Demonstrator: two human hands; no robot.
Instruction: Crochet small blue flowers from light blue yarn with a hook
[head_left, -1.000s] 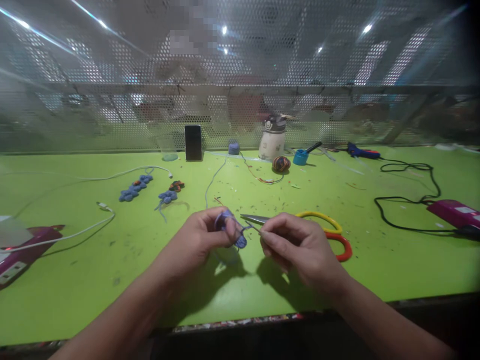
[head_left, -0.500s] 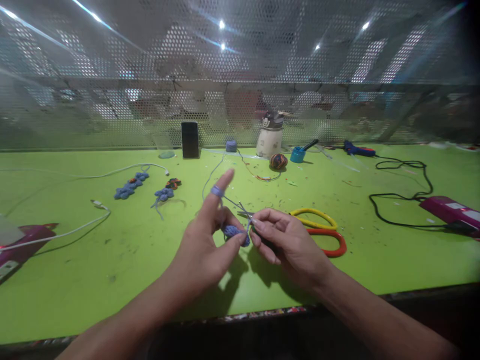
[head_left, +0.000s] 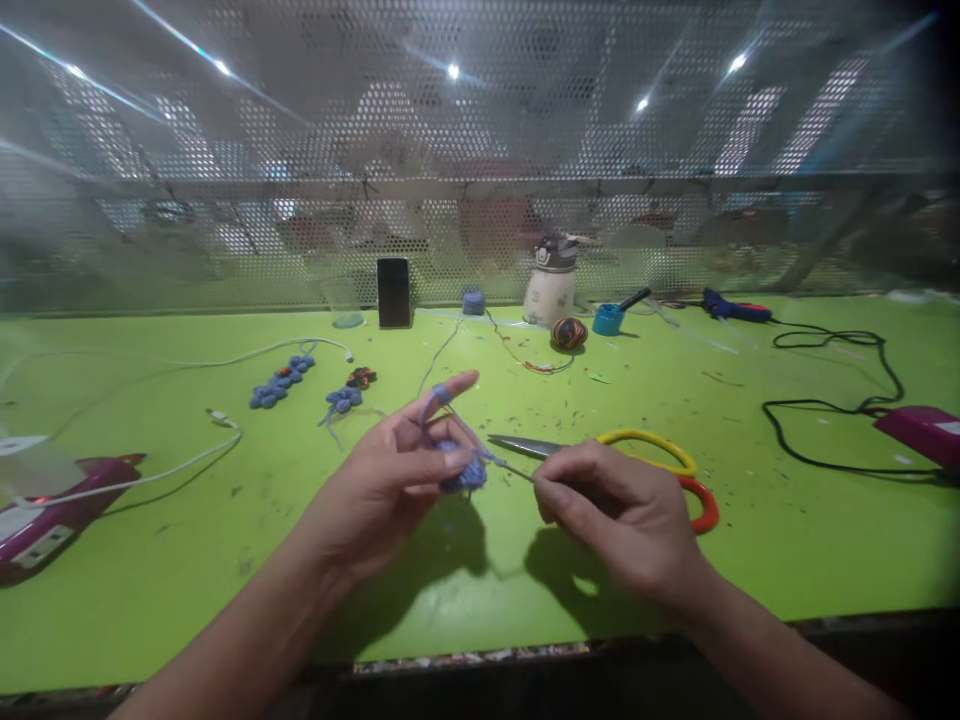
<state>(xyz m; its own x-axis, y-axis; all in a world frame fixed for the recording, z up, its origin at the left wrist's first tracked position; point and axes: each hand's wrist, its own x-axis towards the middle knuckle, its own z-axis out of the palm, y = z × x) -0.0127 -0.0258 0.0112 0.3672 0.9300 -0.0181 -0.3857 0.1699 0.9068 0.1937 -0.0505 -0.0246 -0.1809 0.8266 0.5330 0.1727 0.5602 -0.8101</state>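
Observation:
My left hand (head_left: 401, 460) pinches a small blue-purple crochet piece (head_left: 463, 473) between thumb and fingers. Yarn of the same colour is wrapped round its raised index finger. My right hand (head_left: 619, 510) is closed on a thin crochet hook (head_left: 519, 471), whose tip meets a yarn loop at the right edge of the piece. From the left hand the yarn runs back to a blue-purple yarn ball (head_left: 473, 302). Scissors with yellow and red handles (head_left: 649, 437) lie behind and partly under my right hand, blades pointing left.
Crocheted flowers (head_left: 282, 382) and a smaller flower piece (head_left: 345, 399) lie at left. A phone (head_left: 394, 293), a white jar (head_left: 549, 295), a dark multicoloured yarn ball (head_left: 568, 334) and a blue pot (head_left: 607, 319) stand along the back. Power strips (head_left: 67, 515) and cables occupy both sides.
My right hand has drawn right and away from my left, baring the hook with a loop on it. My left index finger has tipped lower to the right. The view has shifted slightly.

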